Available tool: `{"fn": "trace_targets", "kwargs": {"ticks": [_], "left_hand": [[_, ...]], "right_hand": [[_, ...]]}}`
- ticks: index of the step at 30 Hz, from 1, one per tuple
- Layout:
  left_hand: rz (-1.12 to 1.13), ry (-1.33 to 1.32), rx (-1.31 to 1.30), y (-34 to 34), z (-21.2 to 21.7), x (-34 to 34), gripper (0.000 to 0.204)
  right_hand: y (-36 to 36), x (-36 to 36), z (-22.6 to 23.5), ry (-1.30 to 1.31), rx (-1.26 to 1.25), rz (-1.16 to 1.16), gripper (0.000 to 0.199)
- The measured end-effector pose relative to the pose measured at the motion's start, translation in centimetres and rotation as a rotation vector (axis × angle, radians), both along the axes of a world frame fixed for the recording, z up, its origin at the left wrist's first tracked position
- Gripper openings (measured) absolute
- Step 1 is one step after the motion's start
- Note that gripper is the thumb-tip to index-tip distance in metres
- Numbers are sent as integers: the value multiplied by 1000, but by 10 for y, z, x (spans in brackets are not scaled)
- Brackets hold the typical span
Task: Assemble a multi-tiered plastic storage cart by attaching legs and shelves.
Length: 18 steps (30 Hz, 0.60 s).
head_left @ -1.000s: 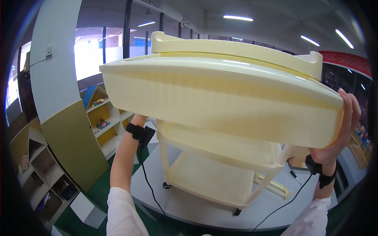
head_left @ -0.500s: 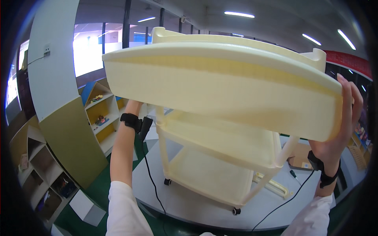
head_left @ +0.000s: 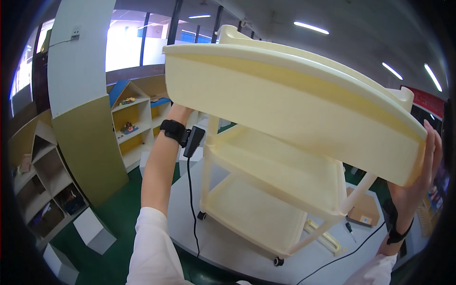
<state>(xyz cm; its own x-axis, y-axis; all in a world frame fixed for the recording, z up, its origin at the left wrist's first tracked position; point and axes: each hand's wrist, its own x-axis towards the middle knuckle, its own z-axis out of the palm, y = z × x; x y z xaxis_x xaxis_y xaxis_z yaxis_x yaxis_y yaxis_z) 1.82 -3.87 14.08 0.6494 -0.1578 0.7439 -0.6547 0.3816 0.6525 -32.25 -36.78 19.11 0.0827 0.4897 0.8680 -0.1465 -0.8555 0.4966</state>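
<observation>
A cream plastic trolley stands on a grey-white table [head_left: 223, 240], its deep top tray [head_left: 289, 111] large in front of me. Below it are a middle shelf [head_left: 280, 161] and a bottom shelf [head_left: 256, 213], joined by corner posts. Whether the top tray is seated on the posts is hidden. My left hand [head_left: 182, 113] reaches up under the tray's left end, its fingers out of sight behind the wall. Against the tray's right end, my right hand [head_left: 425, 164] grips the corner with its fingers running up the side. Each wrist wears a black strap with a cable.
On the table's right lie a cream plastic handle-like piece [head_left: 324, 237], a screwdriver [head_left: 350, 232] and a brown cardboard piece [head_left: 365, 209]. Black casters [head_left: 279, 261] sit under the trolley. Shelving [head_left: 130, 123] and white blocks [head_left: 95, 230] stand to the left, near a pillar [head_left: 78, 61].
My view has turned slightly, so the trolley and my left arm appear farther right. The top tray looks more slanted, its right end lower in the picture. Both hands stay at its ends.
</observation>
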Motion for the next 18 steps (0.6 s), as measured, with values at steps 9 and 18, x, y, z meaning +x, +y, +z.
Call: {"fn": "trace_targets", "kwargs": {"ticks": [9, 18], "left_hand": [[63, -96, 214, -25, 18, -28, 40], [-178, -51, -87, -28, 18, -35, 81]], "right_hand": [[-3, 22, 2, 15, 35, -82, 68], [-15, 41, 1, -15, 88, -83, 73]]}}
